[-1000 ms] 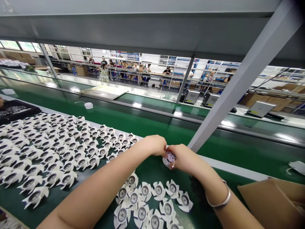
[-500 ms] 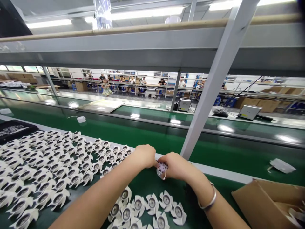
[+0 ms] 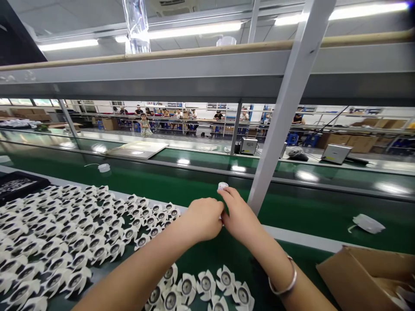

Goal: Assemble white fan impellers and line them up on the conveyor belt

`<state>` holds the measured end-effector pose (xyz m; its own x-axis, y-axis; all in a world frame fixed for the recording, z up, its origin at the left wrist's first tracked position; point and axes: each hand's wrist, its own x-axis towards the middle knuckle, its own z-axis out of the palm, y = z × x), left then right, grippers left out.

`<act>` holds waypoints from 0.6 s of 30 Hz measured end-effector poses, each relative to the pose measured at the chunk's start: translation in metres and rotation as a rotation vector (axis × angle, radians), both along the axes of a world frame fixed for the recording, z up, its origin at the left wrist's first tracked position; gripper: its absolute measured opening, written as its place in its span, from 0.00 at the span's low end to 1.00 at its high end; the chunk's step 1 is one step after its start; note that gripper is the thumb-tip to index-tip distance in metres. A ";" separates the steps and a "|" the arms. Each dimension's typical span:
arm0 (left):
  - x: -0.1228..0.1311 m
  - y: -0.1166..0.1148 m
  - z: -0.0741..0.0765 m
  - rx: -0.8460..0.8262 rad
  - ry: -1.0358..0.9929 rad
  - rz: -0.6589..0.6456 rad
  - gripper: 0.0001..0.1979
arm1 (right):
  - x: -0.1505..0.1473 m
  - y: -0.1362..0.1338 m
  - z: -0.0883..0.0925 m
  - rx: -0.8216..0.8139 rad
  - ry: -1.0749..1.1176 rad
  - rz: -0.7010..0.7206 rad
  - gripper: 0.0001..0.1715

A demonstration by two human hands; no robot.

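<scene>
My left hand (image 3: 203, 218) and my right hand (image 3: 238, 214) meet over the far edge of the green work surface (image 3: 207, 255). The right hand's fingertips pinch a small white round part (image 3: 222, 186), held up over the conveyor belt (image 3: 201, 183). The left hand is curled closed against the right; what its fingers hold is hidden. Several white fan blades with metal hubs (image 3: 74, 229) lie in rows to the left. A smaller group of blades (image 3: 201, 287) lies below my wrists. A bracelet (image 3: 287, 280) circles my right wrist.
A slanted grey frame post (image 3: 275, 134) rises just right of my hands. An open cardboard box (image 3: 366, 276) sits at the lower right. White parts (image 3: 368, 223) (image 3: 103, 167) ride the belt. A black tray (image 3: 16, 183) lies far left. Other people work at distant benches (image 3: 181, 116).
Both hands rose from the work surface toward the belt. The right hand now lifts the small white part at its fingertips instead of holding a fan piece low between both hands. The view tilted up.
</scene>
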<state>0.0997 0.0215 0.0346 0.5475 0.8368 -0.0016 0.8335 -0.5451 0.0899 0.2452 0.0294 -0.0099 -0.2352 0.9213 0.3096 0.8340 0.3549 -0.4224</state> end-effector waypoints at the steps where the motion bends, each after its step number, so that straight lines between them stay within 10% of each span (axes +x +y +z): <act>1: 0.001 -0.001 -0.001 0.017 -0.032 -0.052 0.18 | 0.000 -0.001 0.002 -0.011 0.023 0.025 0.38; 11: -0.008 -0.017 0.017 -0.479 -0.450 -0.459 0.28 | -0.006 -0.037 0.044 0.145 0.130 0.433 0.41; 18: -0.007 -0.028 0.025 -0.419 -0.275 -0.244 0.19 | -0.013 -0.044 0.063 -0.106 0.150 0.440 0.28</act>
